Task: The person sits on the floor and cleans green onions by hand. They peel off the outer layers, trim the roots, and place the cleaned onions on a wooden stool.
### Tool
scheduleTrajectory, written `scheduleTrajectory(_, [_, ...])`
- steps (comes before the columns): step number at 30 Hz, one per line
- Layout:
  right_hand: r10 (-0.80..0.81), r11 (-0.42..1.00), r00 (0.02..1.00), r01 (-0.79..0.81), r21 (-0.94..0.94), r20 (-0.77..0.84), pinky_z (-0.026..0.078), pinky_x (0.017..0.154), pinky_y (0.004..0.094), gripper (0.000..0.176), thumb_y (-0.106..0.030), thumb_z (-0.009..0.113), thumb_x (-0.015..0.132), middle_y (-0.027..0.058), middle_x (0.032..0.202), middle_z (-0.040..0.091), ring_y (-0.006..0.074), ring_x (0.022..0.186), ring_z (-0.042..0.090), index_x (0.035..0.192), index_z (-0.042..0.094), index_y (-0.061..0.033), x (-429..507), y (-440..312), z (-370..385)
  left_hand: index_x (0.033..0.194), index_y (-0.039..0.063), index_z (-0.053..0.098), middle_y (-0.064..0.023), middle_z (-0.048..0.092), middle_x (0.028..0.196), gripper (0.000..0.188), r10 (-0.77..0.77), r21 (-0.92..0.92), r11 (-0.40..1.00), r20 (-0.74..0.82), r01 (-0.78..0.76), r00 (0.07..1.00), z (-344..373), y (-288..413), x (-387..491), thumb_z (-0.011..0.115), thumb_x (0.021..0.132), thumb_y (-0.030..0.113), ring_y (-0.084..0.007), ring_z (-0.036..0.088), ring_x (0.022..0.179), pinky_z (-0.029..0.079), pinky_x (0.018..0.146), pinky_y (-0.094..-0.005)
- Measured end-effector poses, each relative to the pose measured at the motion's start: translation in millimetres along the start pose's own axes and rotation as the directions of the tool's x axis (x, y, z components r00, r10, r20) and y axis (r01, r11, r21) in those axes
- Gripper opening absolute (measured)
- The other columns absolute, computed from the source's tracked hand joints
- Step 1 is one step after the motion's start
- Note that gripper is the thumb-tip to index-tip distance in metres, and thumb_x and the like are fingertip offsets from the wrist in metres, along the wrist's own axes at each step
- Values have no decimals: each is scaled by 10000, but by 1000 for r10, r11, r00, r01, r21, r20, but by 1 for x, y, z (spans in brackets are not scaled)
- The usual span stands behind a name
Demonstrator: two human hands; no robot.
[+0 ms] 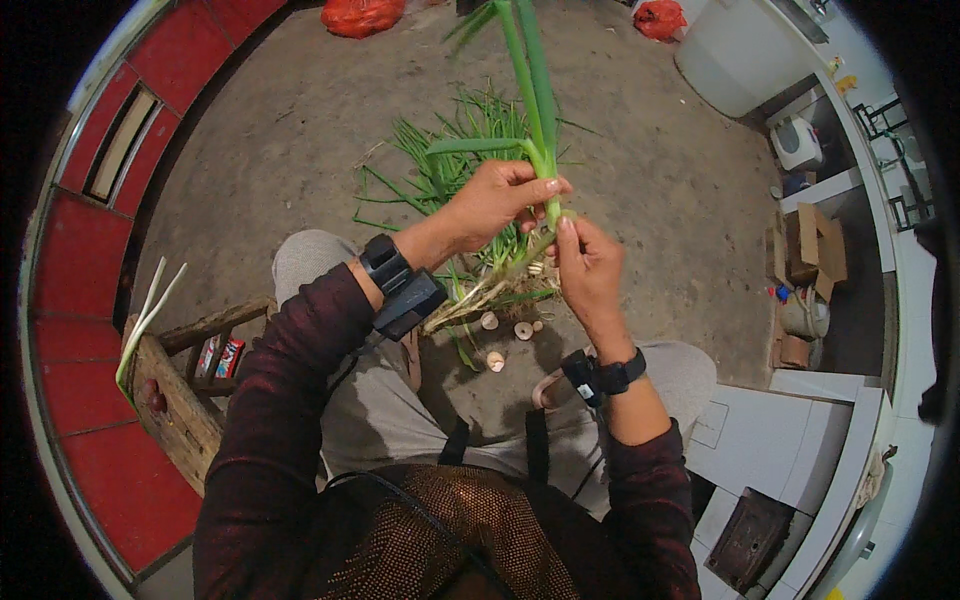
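Observation:
My left hand (499,202) grips a green onion (541,120) by its stalk, its green leaves pointing away from me. Just below, my right hand (589,259) pinches the lower part of the same stalk between thumb and fingers, with a loose strip of outer leaf by the fingertips. Under both hands a heap of green onions (427,161) lies on the floor, leaves pointing away and roots towards me. Several pale round pieces (523,330), perhaps cut bulb ends or shells, are scattered near my feet.
A wooden bench (169,397) at my left carries white-stemmed green onions (150,322) and two small reddish bulbs (155,396). Red bags (364,16) sit at the far side. Along the right are a big white tub (746,56), a cardboard box (810,244) and a tiled counter.

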State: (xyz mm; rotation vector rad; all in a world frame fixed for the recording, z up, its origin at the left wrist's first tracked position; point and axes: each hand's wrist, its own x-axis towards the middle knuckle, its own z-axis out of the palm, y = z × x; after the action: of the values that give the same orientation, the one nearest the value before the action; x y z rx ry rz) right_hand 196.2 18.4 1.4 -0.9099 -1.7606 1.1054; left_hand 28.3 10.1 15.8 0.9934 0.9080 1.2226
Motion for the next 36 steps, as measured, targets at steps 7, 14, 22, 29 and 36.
scheduleTrajectory(7, [256, 932, 966, -256, 257, 35, 394, 480, 208, 232, -170, 541, 905, -16, 635, 584, 57, 559, 536, 825, 633, 27, 6, 7, 0, 1021, -7, 599, -49, 613, 888, 264, 56, -44, 998, 30, -55, 998, -8, 26, -7, 529, 920, 227, -80, 531, 673, 440, 559, -216])
scheduleTrajectory(14, [190, 979, 982, -191, -70, -20, 315, 455, 204, 278, -219, 547, 903, -34, 578, 494, 34, 509, 410, 720, 579, -12, 4, 35, -7, 1033, 10, 576, -54, 612, 935, 285, 238, -128, 964, 19, -234, 971, -30, 58, -15, 484, 939, 264, -80, 539, 695, 461, 584, -204])
scheduleTrajectory(22, [155, 950, 973, -194, -245, -168, 344, 485, 281, 293, -197, 539, 877, 21, 532, 462, 80, 519, 403, 680, 541, 21, 7, 73, -37, 1053, 11, 551, -73, 585, 973, 285, 396, -188, 901, -10, -391, 918, -68, 72, -21, 422, 965, 249, -97, 511, 751, 434, 639, -236])
scheduleTrajectory(29, [228, 903, 931, -312, -295, -285, 332, 463, 256, 309, -208, 525, 884, 4, 550, 505, 70, 497, 430, 645, 540, -13, 16, 98, -63, 1052, 39, 546, -40, 549, 955, 273, 502, -254, 827, -67, -501, 863, -98, 82, -25, 419, 965, 264, -110, 500, 820, 413, 677, -237])
scheduleTrajectory(36, [229, 872, 907, -352, -341, -353, 318, 438, 247, 289, -207, 535, 869, 12, 543, 520, 79, 459, 426, 646, 545, -24, 16, 122, -83, 998, 46, 564, -43, 573, 931, 245, 509, -306, 786, -171, -536, 844, -136, 85, -31, 470, 944, 266, -112, 528, 831, 434, 698, -249])
